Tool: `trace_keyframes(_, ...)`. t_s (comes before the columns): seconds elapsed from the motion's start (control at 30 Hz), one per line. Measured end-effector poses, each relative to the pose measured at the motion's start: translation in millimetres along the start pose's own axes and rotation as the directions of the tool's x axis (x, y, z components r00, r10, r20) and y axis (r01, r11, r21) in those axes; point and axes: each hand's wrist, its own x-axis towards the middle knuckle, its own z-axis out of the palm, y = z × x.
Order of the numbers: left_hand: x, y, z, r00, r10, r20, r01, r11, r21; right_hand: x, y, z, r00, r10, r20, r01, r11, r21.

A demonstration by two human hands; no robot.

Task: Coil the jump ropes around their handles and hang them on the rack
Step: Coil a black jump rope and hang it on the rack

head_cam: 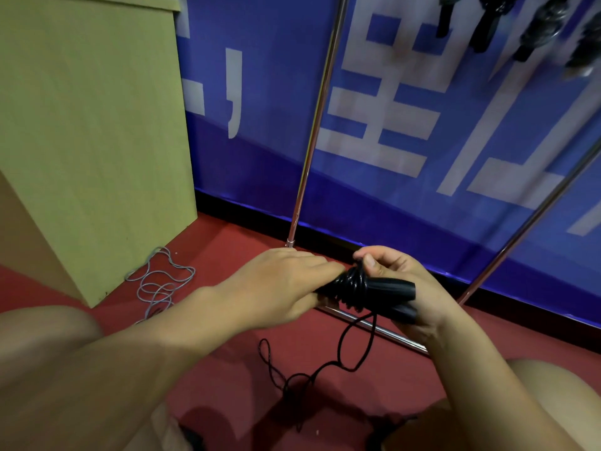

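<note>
A black jump rope is in my hands near the middle of the view. Its two black handles [395, 296] lie side by side, with several turns of cord [353, 284] wound round them. My left hand [283, 284] grips the left end of the handles. My right hand [401, 275] cradles the handles from below, and its thumb and forefinger pinch the cord at the coil. The loose black cord [338, 356] hangs down and loops on the red floor. Several coiled black ropes [546, 27] hang from the rack at the top right.
The rack's metal upright [317, 125], a slanted pole [533, 219] and a floor bar [387, 333] stand before a blue banner wall. A grey jump rope [159, 284] lies tangled on the floor by a green-yellow box [91, 125]. My knees frame the bottom corners.
</note>
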Motion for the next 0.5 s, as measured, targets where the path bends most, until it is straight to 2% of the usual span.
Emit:
trace_keyframes(0.13,2,6,-4,0.983,-0.143,-0.119,0.124,0.981,-0.151,1,1,1,0.994,-0.105,0.031,0.109,0.981,-0.163)
trace_keyframes(0.27,3,5,-6,0.922,-0.337,-0.19,0.299,0.932,-0.203,2,6,4,0.999,-0.05,0.008,0.051,0.989,-0.136)
trace_keyframes(0.4,4,3,-5,0.858,-0.457,-0.234,0.415,0.886,-0.209,5,9,5,0.994,-0.106,0.029,0.109,0.986,-0.129)
trace_keyframes(0.5,7,3,-5,0.799,-0.561,-0.217,0.519,0.825,-0.224,7,11,4,0.992,-0.114,0.046,0.119,0.982,-0.143)
